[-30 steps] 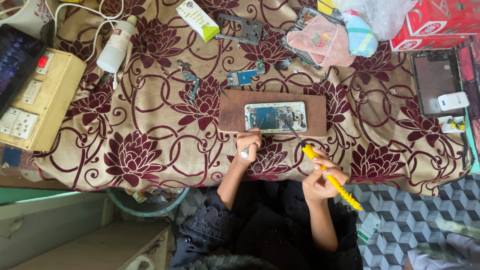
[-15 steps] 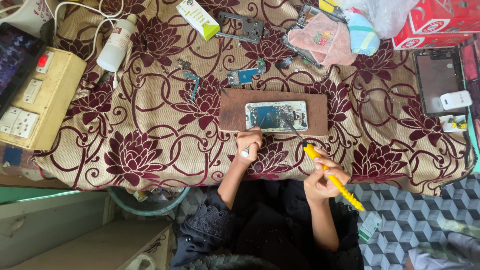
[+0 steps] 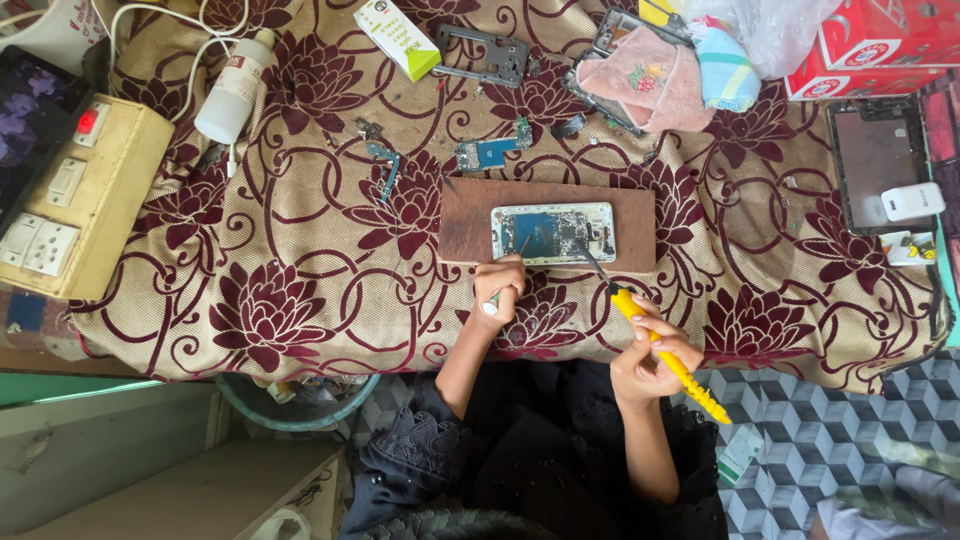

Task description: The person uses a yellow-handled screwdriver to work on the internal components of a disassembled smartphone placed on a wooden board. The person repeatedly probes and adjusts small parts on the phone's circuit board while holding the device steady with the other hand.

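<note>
On the brown board (image 3: 465, 225) sits the opened phone (image 3: 552, 232); right hand (image 3: 648, 352) grips a yellow soldering iron (image 3: 668, 357) at its near edge, left hand (image 3: 500, 285) pinches a thin tool (image 3: 507, 278) — looks mid-soldering, next touch needs steady aim

Matt wood board (image 3: 470, 225); patterned cloth cover (image 3: 300, 300); yellow plastic handle (image 3: 670, 360).

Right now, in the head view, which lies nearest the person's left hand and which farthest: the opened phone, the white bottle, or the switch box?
From the left hand:
1. Opened phone, just beyond it on the wooden board.
2. White bottle, far up-left.
3. Switch box, at the left edge.
</note>
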